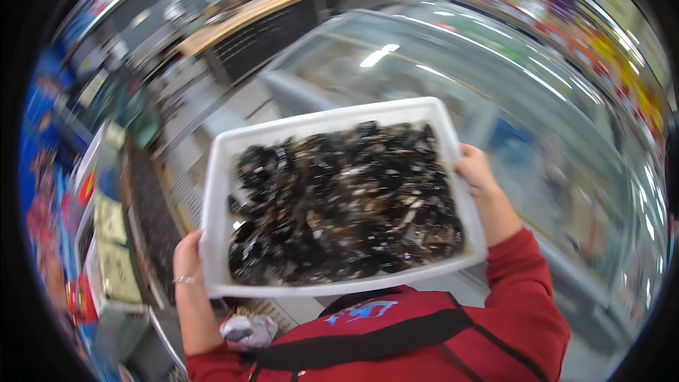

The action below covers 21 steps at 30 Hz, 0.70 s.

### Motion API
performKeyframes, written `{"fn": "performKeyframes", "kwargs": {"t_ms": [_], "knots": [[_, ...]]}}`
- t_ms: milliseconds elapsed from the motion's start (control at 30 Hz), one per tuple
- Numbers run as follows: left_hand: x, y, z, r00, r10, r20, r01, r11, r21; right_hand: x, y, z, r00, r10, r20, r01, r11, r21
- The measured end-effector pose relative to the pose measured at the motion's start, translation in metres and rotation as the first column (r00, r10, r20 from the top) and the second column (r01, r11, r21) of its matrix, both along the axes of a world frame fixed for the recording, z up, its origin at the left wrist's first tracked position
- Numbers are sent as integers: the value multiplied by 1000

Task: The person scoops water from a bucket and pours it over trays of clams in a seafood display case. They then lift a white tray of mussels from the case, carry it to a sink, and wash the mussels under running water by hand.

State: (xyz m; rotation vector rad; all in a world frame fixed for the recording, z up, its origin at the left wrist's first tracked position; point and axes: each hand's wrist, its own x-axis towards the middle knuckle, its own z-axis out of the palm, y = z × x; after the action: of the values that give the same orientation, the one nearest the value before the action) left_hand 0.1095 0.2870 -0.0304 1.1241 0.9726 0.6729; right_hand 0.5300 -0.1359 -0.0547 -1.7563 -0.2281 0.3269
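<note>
I carry a white rectangular plastic tray (322, 292) in front of my body, filled with wet black mussels (339, 198). My left hand (189, 258) grips the tray's left end near its lower corner, with a bracelet on the wrist. My right hand (472, 173) holds the right end, higher up, its fingers curled on the rim. The tray is slightly tilted in the view, its right side higher, and the picture is a little blurred by motion.
A glass-topped chest freezer (438, 56) spans the back and right, below colourful shelves (601, 42). A wooden-topped dark counter (258, 0) stands at the back left. Along the left are white bins with pale paper signs (113, 255) and a long dark trough (148, 205). Tiled floor (251, 110) shows between.
</note>
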Motion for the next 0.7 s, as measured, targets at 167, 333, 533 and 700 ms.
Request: {"fn": "performKeyframes", "kwargs": {"t_ms": [167, 333, 533, 700], "knots": [[-40, -60, -56, 999, 32, -9, -32, 999, -35, -14, -24, 3, 998, 53, -16, -53, 998, -22], [-94, -1, -25, 1000, -14, 25, 15, 1000, -20, -70, 40, -1, 998, 40, -49, -36, 996, 81], [-99, 18, 9, 998, -55, -13, 55, 998, 2, -76, 50, 3, 994, 27, -106, -25, 999, 21], [-95, 70, 21, 1000, -8, -18, 7, 998, -61, -73, 121, 13, 993, 22, -120, -21, 1000, 9]]}}
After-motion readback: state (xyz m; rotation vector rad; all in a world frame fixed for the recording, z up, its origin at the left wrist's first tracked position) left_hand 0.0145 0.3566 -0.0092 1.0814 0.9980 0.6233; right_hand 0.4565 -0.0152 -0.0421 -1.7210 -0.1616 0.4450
